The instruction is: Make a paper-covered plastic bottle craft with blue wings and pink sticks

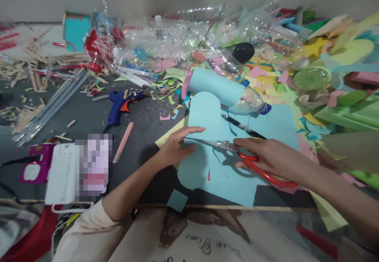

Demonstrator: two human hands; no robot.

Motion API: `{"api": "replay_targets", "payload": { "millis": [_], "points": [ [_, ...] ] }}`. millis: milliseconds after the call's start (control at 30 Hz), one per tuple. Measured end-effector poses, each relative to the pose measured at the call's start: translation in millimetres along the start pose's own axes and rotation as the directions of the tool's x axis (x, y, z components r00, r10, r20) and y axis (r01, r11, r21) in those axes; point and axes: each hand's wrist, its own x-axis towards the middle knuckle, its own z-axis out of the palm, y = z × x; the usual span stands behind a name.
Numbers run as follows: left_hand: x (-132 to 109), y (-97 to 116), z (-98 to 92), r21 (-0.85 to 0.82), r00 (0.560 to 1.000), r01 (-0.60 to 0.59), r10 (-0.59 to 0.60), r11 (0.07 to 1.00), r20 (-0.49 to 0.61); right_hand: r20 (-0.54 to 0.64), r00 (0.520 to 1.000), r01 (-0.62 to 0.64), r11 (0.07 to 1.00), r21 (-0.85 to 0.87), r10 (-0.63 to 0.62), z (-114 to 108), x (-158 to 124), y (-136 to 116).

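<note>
— Two bare hands in view. State of each?
— Right hand (268, 155): fingers closed around the red-handled scissors (227, 145), blades pointing toward the left hand (174, 145). Left hand: thumb and forefinger parted, blade tips near the gap between them. Whether its other fingers grip anything, cannot tell.

— Position of the work?
— The light-blue paper piece (204, 112) lies in front of the person, its far end rounded, the scissor blades crossing its middle. The left hand is at its left edge. Contact pressure not determinable.

— Items close by?
— Black pen (242, 126), just beyond the right hand, lying on blue paper. Beyond that, a plastic bottle (251, 100) on its side, wrapped in light-blue paper, purple cap (264, 108) toward the right. Small blue square (177, 200) at the near edge of the worktop (151, 126).

— Left of the hands?
— Blue glue gun (114, 114) with an orange trigger; nearer, a salmon-coloured stick (123, 141). Farther left, clear rods (53, 106) among wooden bits.

— Right side?
— Piled coloured paper scraps (266, 84), mostly yellow, pink and green.
</note>
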Motion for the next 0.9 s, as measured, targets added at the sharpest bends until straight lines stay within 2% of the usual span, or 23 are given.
{"api": "replay_targets", "payload": {
  "millis": [100,167,233,300,433,533,600,733,800,900],
  "points": [
    [1,0,-4.5,0.042,0.999,0.035,-0.034,0.998,-0.028,-0.071,0.997,-0.038,0.999,-0.011,0.037,10,-10,4],
    [3,0,-8.1,0.05,0.996,0.072,-0.069,0.996,-0.059,-0.146,0.983,-0.107,0.994,0.012,0.107,20,-23,9],
    [5,0,-10.7,0.058,0.986,0.128,-0.12,0.99,-0.117,-0.225,0.95,-0.202,0.976,0.077,0.215,31,-42,17],
    [7,0,-11.5,0.063,0.967,0.187,-0.173,0.98,-0.188,-0.311,0.89,-0.309,0.942,0.128,0.334,42,-62,26],
    [8,1,-10.6,0.02,0.93,0.26,-0.245,0.965,-0.275,-0.388,0.722,-0.546,0.816,0.188,0.573,58,-96,35],
    [7,6,-12.9,-0.01,0.926,0.273,-0.266,0.962,-0.27,-0.44,0.593,-0.652,0.723,0.231,0.675,66,-104,36],
    [7,11,-16.6,-0.018,0.934,0.24,-0.236,0.971,-0.268,-0.465,0.538,-0.68,0.688,0.254,0.703,70,-103,36],
    [5,23,-28.5,0.064,0.912,0.224,-0.186,0.972,-0.365,-0.456,0.595,-0.63,0.737,0.246,0.662,69,-94,42],
    [1,27,-36.7,0.131,0.89,0.276,-0.202,0.952,-0.408,-0.46,0.597,-0.634,0.738,0.232,0.657,65,-90,45],
    [-10,27,-49.9,0.203,0.882,0.337,-0.232,0.919,-0.411,-0.487,0.593,-0.665,0.731,0.152,0.641,57,-85,44]
  ]
}}
